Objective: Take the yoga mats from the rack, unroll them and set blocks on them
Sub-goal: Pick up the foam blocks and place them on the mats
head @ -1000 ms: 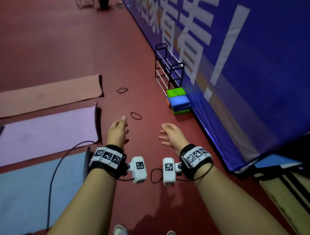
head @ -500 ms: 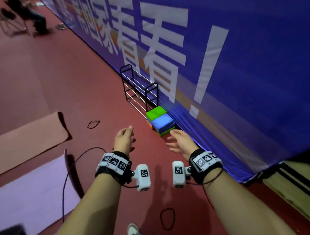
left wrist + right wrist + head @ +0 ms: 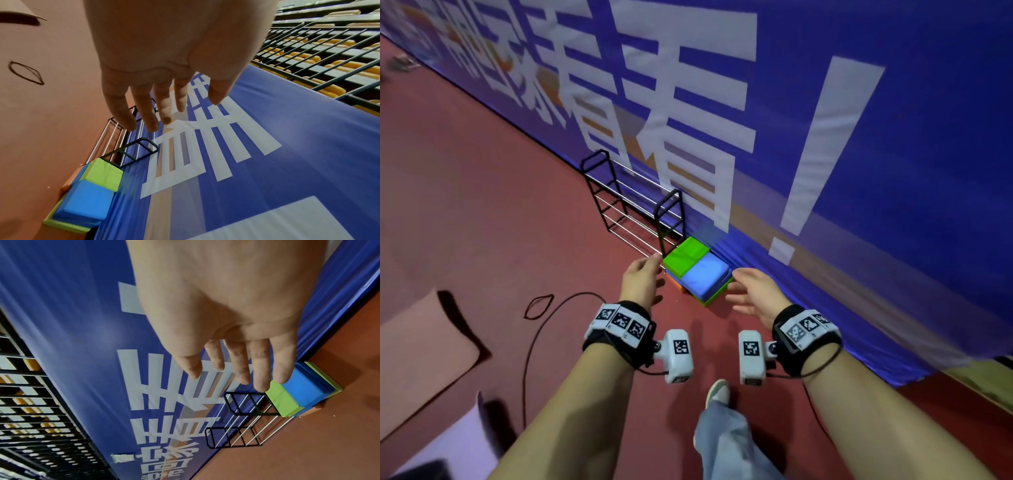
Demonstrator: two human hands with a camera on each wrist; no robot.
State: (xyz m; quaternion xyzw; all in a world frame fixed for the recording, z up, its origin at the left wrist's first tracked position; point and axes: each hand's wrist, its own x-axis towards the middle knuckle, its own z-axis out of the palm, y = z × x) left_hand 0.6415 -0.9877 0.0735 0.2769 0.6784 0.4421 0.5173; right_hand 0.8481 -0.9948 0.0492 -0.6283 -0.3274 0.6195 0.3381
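- Your left hand [image 3: 642, 282] is out in front of you with its fingers [image 3: 144, 104] loose and spread. It holds nothing.
- Your right hand [image 3: 753, 291] is out too, palm turned in, fingers [image 3: 261, 369] loose and apart. It holds nothing.
- The stack of blocks [image 3: 697, 270] sits on the red floor [image 3: 482, 205], between your two hands and a bit past them. You cannot tell from the head view if your fingertips touch it; the wrist views show a gap.
- On top of the stack, a green block [image 3: 686, 253] and a blue block [image 3: 705, 274] lie side by side, touching. More blocks lie under them, with an orange one [image 3: 676, 285] peeking out low on the left.
- The black wire rack [image 3: 633, 205] stands just beside the stack, on its far left side.
- The big blue banner [image 3: 859, 171] runs right behind the stack.
- Two flat mats lie well to the left of the stack: a pink mat [image 3: 421, 353] and a pale purple mat [image 3: 438, 445] closer to you.
- A small black band [image 3: 538, 306] lies on the floor between the mats and the stack.
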